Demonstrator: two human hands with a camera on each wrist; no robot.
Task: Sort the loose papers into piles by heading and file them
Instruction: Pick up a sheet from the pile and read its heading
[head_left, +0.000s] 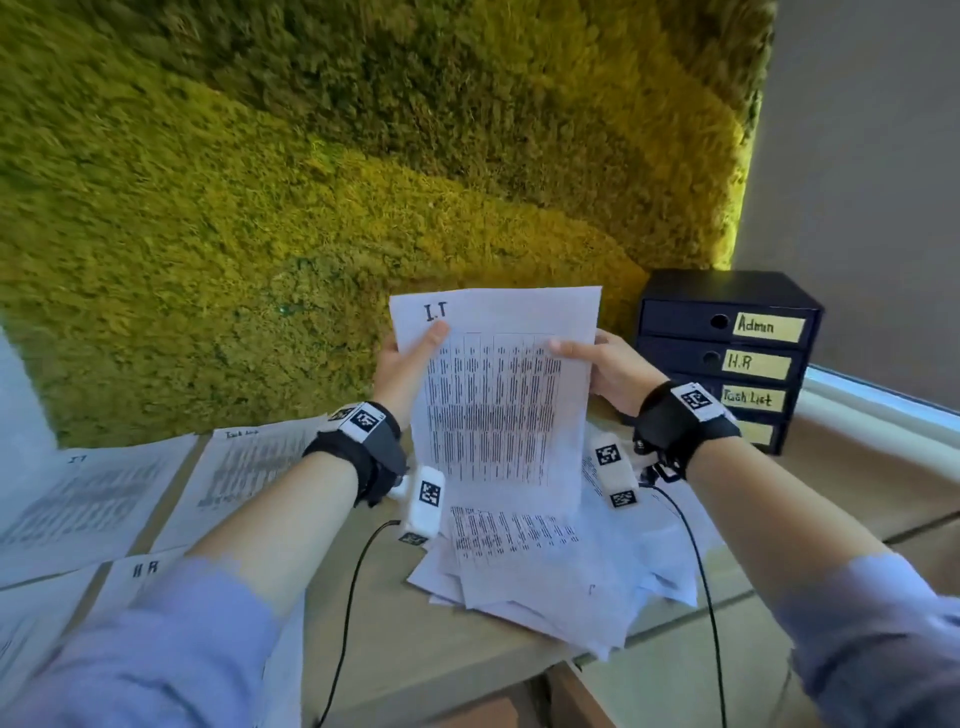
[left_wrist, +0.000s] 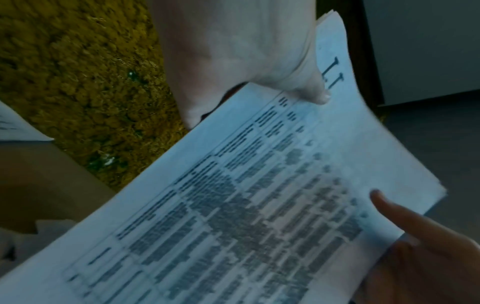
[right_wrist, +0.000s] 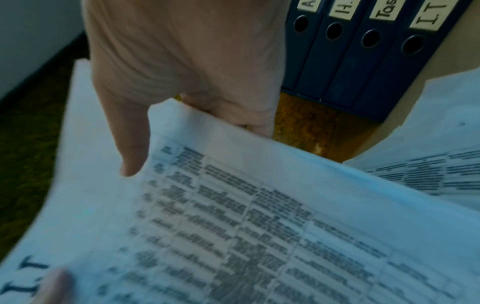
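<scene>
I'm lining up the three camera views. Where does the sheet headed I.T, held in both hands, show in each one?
Head: the I.T sheet stands upright at centre, between left hand and right hand.
Left wrist: the sheet runs diagonally across the lower right.
Right wrist: the sheet fills the lower half.
Shared landmark: the handwritten heading, seen in all three.

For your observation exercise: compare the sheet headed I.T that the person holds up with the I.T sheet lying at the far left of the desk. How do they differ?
1. The held sheet is lifted off the desk; the left sheet lies flat on it.
2. The left hand and right hand pinch the held sheet's side edges; nothing touches the left sheet.
3. The held sheet hangs above the messy heap; the left sheet lies apart from it.

Both show a handwritten I.T heading over a printed table.
</scene>
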